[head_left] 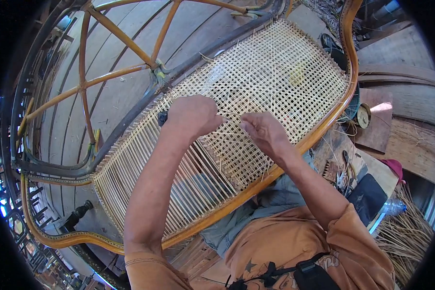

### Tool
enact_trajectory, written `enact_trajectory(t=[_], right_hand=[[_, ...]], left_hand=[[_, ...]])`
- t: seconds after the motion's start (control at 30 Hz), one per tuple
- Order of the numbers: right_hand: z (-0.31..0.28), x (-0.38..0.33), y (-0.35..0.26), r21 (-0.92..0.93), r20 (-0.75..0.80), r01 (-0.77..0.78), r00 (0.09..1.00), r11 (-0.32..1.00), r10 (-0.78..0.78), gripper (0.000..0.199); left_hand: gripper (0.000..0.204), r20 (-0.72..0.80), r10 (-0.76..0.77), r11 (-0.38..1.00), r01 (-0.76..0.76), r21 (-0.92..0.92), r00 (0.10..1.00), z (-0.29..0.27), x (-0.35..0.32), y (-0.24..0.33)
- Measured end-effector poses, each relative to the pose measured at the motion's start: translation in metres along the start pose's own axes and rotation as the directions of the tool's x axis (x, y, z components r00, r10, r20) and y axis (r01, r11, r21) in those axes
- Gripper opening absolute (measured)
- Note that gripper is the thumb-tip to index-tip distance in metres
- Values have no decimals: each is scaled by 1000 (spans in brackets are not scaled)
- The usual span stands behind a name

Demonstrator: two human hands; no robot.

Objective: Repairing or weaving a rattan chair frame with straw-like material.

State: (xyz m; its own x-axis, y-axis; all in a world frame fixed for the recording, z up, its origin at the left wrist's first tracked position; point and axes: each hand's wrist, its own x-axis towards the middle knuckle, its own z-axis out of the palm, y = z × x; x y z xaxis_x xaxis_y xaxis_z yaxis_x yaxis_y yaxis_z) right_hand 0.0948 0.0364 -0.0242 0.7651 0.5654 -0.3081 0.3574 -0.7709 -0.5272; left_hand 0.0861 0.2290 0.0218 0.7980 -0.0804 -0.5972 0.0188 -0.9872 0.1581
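A woven cane panel (pixel 280 72) in a curved rattan frame (pixel 270 169) lies across my lap. Its right part is a lattice with small holes; the left part has only parallel cane strands (pixel 130 179). My left hand (pixel 193 113) is closed in a fist over the panel's middle, around a tool with a dark handle end (pixel 163 117); the rest of that tool is hidden. Facing it, my right hand (pixel 266 131) pinches a thin cane strand (pixel 231 113) that runs between the two hands. Both hands are close above the edge of the weave.
Brown rattan poles (pixel 116 36) of the chair frame rise at the far left over a plank floor (pixel 116 101). At the right are small tools (pixel 343 176), a dark pouch (pixel 367 193), a plastic bottle (pixel 393 207), a round tin (pixel 364 116) and a heap of loose cane (pixel 406 237).
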Motion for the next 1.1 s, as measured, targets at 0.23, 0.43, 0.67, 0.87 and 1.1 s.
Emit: enact_trajectory(t=[0.23, 0.43, 0.67, 0.87, 1.1], right_hand=[[22, -17, 21, 115, 64, -283, 959, 952, 277, 23], [22, -17, 16, -21, 26, -230, 973, 973, 230, 20], [25, -5, 21, -157, 163, -266, 943, 951, 291, 23], [33, -18, 11, -292, 36, -191, 977, 937, 211, 20], [45, -15, 15, -378, -42, -126, 992, 917, 119, 16]], left_hand=[[26, -19, 99, 995, -98, 28, 995, 44, 27, 29], [19, 36, 150, 987, -152, 61, 988, 42, 36, 44], [18, 48, 142, 976, -148, 158, 989, 37, 38, 66], [18, 32, 219, 934, -219, 283, 975, 48, 42, 72], [33, 53, 103, 991, -98, -92, 993, 61, 49, 35]])
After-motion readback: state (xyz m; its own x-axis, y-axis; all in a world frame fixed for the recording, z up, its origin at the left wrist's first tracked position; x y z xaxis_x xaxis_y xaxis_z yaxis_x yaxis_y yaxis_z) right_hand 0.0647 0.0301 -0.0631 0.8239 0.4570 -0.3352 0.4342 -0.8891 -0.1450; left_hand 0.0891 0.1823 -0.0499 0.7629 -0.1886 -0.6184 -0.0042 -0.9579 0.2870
